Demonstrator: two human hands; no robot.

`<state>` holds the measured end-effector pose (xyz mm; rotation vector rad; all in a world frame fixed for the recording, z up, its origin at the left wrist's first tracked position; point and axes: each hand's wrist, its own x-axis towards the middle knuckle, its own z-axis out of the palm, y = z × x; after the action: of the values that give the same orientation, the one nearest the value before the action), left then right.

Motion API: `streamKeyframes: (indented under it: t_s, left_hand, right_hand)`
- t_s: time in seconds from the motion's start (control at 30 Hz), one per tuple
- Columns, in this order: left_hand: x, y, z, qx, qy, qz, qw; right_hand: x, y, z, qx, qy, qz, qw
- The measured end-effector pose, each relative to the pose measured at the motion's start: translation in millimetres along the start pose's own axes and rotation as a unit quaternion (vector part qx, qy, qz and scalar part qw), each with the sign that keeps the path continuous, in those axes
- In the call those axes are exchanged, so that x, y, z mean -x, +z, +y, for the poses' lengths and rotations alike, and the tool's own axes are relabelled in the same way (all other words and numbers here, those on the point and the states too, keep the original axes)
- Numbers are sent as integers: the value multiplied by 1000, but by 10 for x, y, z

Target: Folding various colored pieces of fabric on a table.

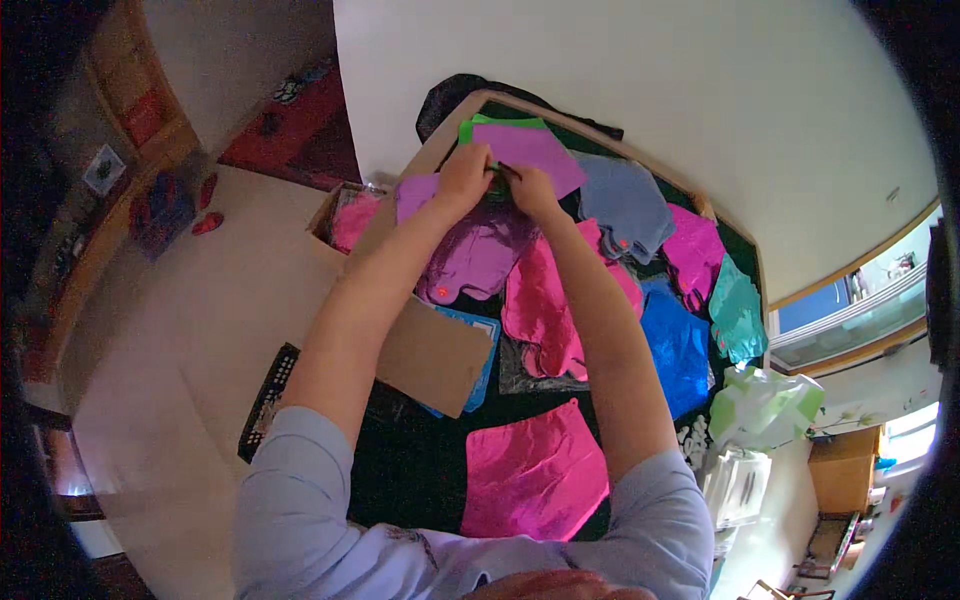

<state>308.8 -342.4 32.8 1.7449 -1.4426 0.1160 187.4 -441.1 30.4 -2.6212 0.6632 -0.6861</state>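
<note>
Both arms reach to the far end of the table. My left hand (465, 180) and my right hand (530, 188) come close together there, fingers pinched. Between them shows something small, dark and green, too small to make out. Just beyond the hands lies a flat purple sheet (535, 155) with a bright green sheet (467, 131) under its edge. Nearer than the hands is a pile of shiny lilac cut-out pieces (470, 262), partly covered by my left forearm. Shiny hot-pink pieces (540, 300) lie partly under my right forearm.
Grey-blue (625, 200), magenta (692, 250), teal (738, 315) and blue (675, 345) pieces line the right side. A pink piece (535, 470) lies near me. Brown cardboard (435, 355) covers a blue board. A box (345, 222) stands left; a plastic bag (765, 405) sits right.
</note>
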Motion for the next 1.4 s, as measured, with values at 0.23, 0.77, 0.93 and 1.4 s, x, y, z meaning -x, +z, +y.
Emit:
streamKeyframes:
  t_s: [0.23, 0.77, 0.93, 1.4]
  left_hand:
    - [237, -54, 5, -202, 233, -21, 951]
    - [114, 22, 62, -335, 97, -42, 936]
    - [-88, 197, 208, -296, 158, -18, 942]
    - [21, 161, 251, -191, 144, -234, 942]
  right_hand:
    - [-15, -140, -36, -54, 5, 53, 997]
    - [106, -2627, 593, -19, 131, 407, 904]
    - [824, -3029, 900, -31, 144, 416, 897]
    - [1462, -2960, 1161, 153, 150, 279, 936]
